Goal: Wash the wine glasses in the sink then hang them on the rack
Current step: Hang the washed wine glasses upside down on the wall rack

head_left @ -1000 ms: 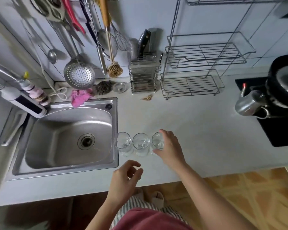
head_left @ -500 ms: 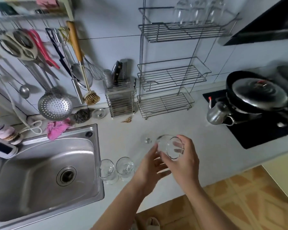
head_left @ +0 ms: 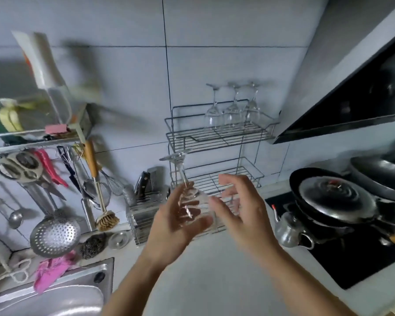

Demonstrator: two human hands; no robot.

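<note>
A clear glass (head_left: 188, 202) is gripped round its bowl by the left hand (head_left: 169, 231), inverted, thin stem pointed to 12 o'clock, flat foot uppermost. The right hand (head_left: 240, 215) is held open at its 3 o'clock. The wire rack (head_left: 217, 135) is seen above at 1 o'clock, three glasses (head_left: 233, 110) hung

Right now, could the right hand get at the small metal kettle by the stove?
Probably yes: the right hand is open and empty, and the kettle stands close on its right with nothing showing between them.
</note>
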